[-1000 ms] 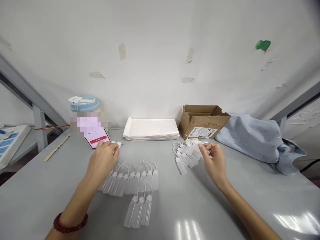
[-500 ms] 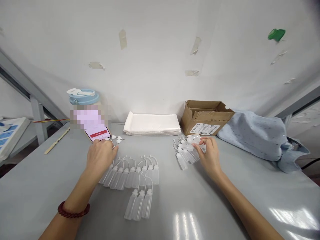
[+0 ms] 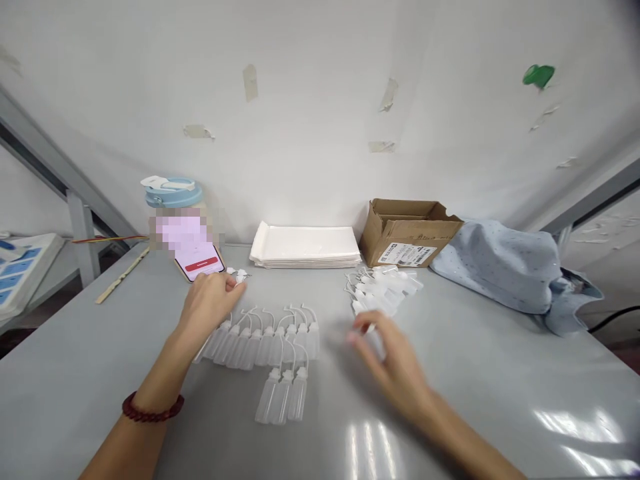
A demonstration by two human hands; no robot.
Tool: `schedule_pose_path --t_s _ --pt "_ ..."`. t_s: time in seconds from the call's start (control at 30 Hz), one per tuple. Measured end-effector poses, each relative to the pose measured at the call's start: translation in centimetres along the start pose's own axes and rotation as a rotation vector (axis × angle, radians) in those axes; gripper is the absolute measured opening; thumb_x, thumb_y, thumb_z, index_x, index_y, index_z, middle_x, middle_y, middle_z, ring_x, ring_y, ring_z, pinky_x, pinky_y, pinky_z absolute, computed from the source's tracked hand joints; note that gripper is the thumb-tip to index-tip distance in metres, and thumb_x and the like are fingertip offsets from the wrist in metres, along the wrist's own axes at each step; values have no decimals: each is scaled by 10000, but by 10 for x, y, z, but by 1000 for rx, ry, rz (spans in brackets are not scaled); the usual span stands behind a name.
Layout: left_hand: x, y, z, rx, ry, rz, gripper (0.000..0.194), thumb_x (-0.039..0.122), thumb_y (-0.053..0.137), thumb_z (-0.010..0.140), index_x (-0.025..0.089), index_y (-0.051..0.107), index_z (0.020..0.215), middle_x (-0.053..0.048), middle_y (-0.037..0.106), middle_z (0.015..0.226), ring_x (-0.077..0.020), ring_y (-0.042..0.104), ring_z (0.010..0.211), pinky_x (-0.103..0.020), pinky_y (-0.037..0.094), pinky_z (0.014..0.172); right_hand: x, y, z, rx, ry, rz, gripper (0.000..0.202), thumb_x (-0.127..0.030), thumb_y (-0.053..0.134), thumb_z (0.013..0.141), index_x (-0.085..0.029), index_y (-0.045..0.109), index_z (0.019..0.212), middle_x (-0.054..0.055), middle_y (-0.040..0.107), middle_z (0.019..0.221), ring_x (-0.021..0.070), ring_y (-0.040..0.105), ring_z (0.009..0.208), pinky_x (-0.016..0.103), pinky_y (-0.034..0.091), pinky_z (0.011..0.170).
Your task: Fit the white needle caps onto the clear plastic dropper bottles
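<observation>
Drawn nearer beside the bottle pile (image 3: 383, 290) with right hand (image 3: 400, 367), curled, blurred; bunched narrow by white caps (image 3: 242, 274) with left hand (image 3: 210, 297); cannot tell if holding anything

Open along the near right of the bench (image 3: 500, 360), and between the row of bottles (image 3: 250, 347) and the paper stack (image 3: 305, 248). Blocked at far right by the carton (image 3: 407, 233) and blue cloth (image 3: 500, 270).
</observation>
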State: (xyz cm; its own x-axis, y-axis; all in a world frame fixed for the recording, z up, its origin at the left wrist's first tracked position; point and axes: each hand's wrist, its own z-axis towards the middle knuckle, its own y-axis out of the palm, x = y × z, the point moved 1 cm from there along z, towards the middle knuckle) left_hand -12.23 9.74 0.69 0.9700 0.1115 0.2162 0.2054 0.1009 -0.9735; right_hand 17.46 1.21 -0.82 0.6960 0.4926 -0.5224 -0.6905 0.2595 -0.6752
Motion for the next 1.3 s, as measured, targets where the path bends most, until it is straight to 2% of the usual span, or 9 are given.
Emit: schedule_pose_path --t_s 0.1,0.23,0.53,0.8,0.9,1.03,1.1,1.17,1.3 --pt "4 -3 -1 36 -19 -64 354 432 450 793 162 674 754 -83 710 755 -261 630 791 -285 422 623 -44 15 -26 -285 -102 81 357 -343 618 831 -184 468 1113 112 614 984 237 590 829 348 520 691" --pt "8 -3 -3 55 -25 -114 374 448 449 783 155 680 768 -75 702 736 -260 628 783 -289 423 638 -64 30 -33 -434 -131 -23 610 -379 762 699 -126 470 1172 149 602 1000 289 581 849 402 526 685" --pt "9 -5 -6 29 -22 -221 353 444 477 749 146 667 754 -81 678 731 -264 609 774 -306 400 648 -59 46 -33 -408 -137 -141 617 -425 780 656 -101 519 1111 140 591 931 285 565 791 411 520 636" --pt "19 -10 -11 -86 36 -434 364 490 521 741 156 667 744 -48 669 722 -220 598 733 -281 414 626 -57 47 -36 -435 4 15 548 -237 802 593 -143 481 1027 107 548 928 274 535 809 420 506 655" --pt "29 -16 -22 -269 127 -619 324 485 557 758 185 677 776 -16 677 743 -181 599 703 -246 427 597 -56 34 -29 -421 63 141 533 -132 732 622 -171 429 1058 86 522 957 242 528 850 379 499 704" --pt "50 -18 -42 -710 221 -1062 198 386 687 722 197 662 779 10 655 737 -147 574 710 -235 435 659 -50 16 -12 -453 149 231 512 -121 632 736 -217 357 1157 53 523 966 206 533 874 361 475 770" --pt "61 -15 -50 -807 241 -1194 177 357 703 720 191 660 764 15 635 720 -137 558 707 -236 434 687 -46 12 -3 -482 186 291 544 -130 593 778 -242 295 1220 25 532 926 180 539 813 333 476 737" --pt "70 -11 -56 -778 243 -1271 164 346 683 750 185 653 758 16 611 724 -130 538 720 -232 425 707 -41 11 4 -506 187 359 562 -111 552 802 -258 246 1250 5 538 889 164 534 781 310 475 716" --pt "85 2 -62 -507 141 -1328 197 376 604 823 188 624 767 32 533 710 -106 462 691 -205 391 688 -30 17 11 -503 128 417 578 -49 474 819 -248 187 1280 0 549 859 159 541 783 321 480 744"
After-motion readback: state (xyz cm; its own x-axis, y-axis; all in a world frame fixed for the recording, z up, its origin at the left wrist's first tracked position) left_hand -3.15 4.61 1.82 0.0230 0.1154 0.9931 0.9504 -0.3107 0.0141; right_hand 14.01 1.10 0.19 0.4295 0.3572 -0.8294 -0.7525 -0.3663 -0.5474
